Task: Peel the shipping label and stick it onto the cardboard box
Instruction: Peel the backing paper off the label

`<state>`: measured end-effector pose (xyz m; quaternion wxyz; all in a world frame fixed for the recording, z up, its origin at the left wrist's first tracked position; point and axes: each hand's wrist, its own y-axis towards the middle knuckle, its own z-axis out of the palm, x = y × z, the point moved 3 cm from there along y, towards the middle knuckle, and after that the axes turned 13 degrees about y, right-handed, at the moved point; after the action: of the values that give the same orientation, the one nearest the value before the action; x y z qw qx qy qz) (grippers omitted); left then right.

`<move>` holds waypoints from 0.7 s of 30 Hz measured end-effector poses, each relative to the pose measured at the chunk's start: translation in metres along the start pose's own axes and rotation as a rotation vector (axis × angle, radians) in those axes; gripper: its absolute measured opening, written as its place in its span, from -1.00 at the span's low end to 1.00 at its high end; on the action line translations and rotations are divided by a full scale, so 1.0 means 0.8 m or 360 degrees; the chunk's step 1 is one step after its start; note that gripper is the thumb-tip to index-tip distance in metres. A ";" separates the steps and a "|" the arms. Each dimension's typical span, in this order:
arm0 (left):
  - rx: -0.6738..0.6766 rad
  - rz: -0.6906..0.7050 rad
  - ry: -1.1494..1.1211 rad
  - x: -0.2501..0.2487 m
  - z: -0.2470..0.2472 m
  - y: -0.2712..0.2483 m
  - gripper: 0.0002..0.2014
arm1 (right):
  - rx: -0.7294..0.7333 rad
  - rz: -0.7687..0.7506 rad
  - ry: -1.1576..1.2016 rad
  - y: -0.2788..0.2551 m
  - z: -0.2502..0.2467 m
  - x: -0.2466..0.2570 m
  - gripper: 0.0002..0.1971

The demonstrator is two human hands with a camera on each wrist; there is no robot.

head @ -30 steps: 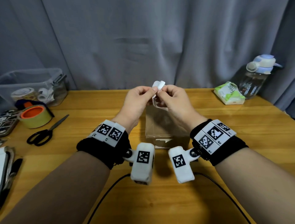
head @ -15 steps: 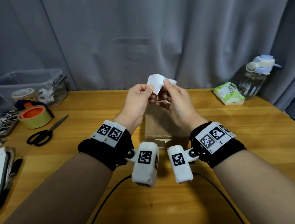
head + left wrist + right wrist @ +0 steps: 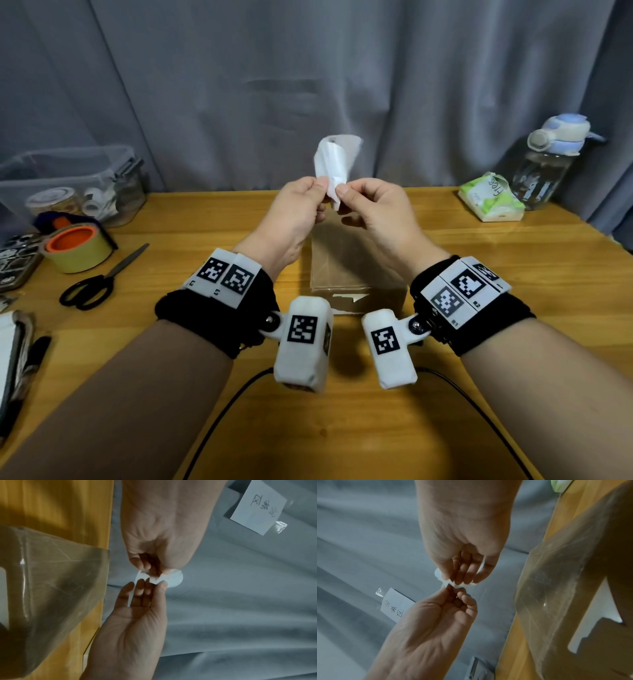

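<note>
Box [image 3: 356,263] flat on table [image 3: 513,342] under my raised hands, top bare. Left hand [image 3: 291,219] and right hand [image 3: 380,216] each pinch the label [image 3: 334,164] at its lower edge, curled above. Light, limp, likely tacky; best held by corners. Bin [image 3: 68,185], far left, holds tape rolls.

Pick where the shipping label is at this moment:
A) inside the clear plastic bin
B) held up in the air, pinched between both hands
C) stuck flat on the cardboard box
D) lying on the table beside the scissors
B: the left hand and right hand pinch the curled shipping label above the cardboard box.
</note>
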<state>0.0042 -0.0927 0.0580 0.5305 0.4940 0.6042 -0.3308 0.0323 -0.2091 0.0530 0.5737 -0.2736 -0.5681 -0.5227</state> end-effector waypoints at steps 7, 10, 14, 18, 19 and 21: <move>0.0064 -0.0002 -0.0027 0.001 -0.005 -0.002 -0.71 | 0.0108 0.0070 0.0072 0.000 0.005 0.009 -0.86; 0.0093 -0.0007 -0.0010 0.001 -0.010 -0.002 -0.71 | 0.0127 0.0050 -0.0005 -0.001 0.007 0.010 -0.81; 0.0100 0.0152 0.0148 -0.002 -0.016 -0.009 -0.75 | 0.0062 -0.0018 -0.0045 -0.001 0.007 0.011 -0.77; 0.0138 0.0242 0.0265 -0.005 -0.022 -0.010 -0.76 | 0.0086 0.0020 -0.0111 0.000 0.004 0.013 -0.78; 0.0160 0.0227 0.0253 -0.005 -0.022 -0.009 -0.76 | 0.0116 0.0047 -0.0105 0.000 0.004 0.013 -0.77; 0.0183 0.0187 0.0174 -0.004 -0.021 -0.009 -0.77 | 0.0155 0.0089 -0.0024 -0.001 0.004 0.013 -0.77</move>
<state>-0.0078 -0.0799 0.0640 0.4861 0.5754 0.5823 -0.3059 0.0286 -0.2093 0.0631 0.5965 -0.2652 -0.5892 -0.4762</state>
